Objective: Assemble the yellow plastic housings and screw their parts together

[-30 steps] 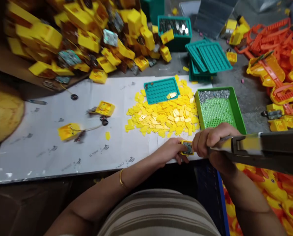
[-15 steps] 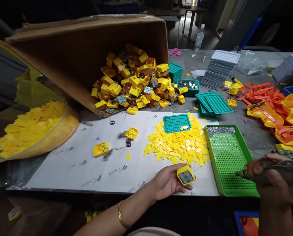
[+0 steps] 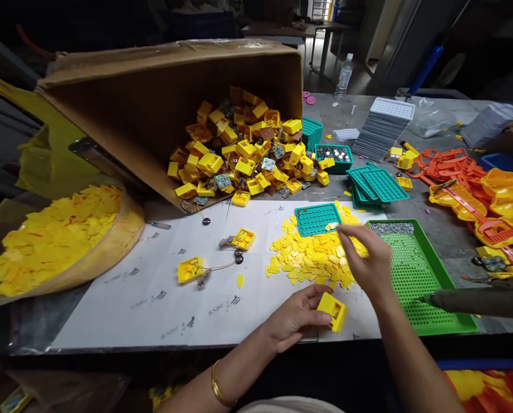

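My left hand (image 3: 301, 318) holds a yellow plastic housing (image 3: 333, 312) with an opening in the face turned to the camera. Over the heap of small flat yellow pieces (image 3: 310, 258), my right hand (image 3: 365, 258) has its thumb and finger pinched together. Its fingertips are at a few small pale-yellow pieces (image 3: 331, 227) on the teal ridged tray (image 3: 312, 220); whether one is between them is hard to make out. A dark electric screwdriver (image 3: 475, 303) lies across the green perforated tray (image 3: 432, 269), its tip pointing left.
A tipped cardboard box (image 3: 153, 86) spills yellow housings (image 3: 247, 155) with wired circuit boards. Two wired housings (image 3: 190, 269) lie on the white sheet. A bin of yellow pieces (image 3: 54, 229) is at left; stacked white trays (image 3: 383, 129) and orange parts (image 3: 480, 189) are at right.
My right hand has let go of the screwdriver and moved left to the teal tray. My left hand has turned the housing, so the grey circuit board inside no longer shows.
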`<state>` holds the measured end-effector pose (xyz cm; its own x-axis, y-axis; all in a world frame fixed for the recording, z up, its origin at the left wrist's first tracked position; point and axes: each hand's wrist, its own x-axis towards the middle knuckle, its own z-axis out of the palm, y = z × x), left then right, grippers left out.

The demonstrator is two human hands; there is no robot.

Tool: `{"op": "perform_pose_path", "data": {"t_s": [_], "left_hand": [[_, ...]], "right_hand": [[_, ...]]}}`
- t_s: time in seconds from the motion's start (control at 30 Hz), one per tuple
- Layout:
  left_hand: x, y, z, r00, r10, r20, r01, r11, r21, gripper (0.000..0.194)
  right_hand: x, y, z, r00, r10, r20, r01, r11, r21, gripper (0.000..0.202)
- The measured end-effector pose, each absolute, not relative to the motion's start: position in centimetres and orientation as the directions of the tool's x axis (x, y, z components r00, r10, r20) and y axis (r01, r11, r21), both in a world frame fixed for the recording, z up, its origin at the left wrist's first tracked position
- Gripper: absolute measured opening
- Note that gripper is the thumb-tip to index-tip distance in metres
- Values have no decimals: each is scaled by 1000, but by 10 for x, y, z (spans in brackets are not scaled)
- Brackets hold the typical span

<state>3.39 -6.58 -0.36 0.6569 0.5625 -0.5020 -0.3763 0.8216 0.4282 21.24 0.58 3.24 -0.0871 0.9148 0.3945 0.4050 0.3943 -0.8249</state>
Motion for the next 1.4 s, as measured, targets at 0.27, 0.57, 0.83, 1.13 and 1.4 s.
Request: {"op": "perform_pose_path", "data": {"t_s": [0.27,0.57,0.83,1.13,1.4], "left_hand": [[1,-60,0,596,631,-497,-413,772,483,59],[-5,-45,-5,577,603,-551,-395,796,459,55],[-2,-41,-7,570,594,-568,-389,804,450,54],[-3,-42,-8,554,588,-590,-385,809,444,56],[-2,-42,-11,561,598,-573,-402,801,443,56]], "right_hand": [[156,123,-8,-377,906,190,798,422,-429,29],[182,96,-12,-426,895,130,840,445,-311,31],[194,120,-8,-203,966,160,881,252,-402,28],[178,117,-12,-289,956,41,884,283,-372,27],[182,126,0,-232,972,-47,789,159,-593,9]]}}
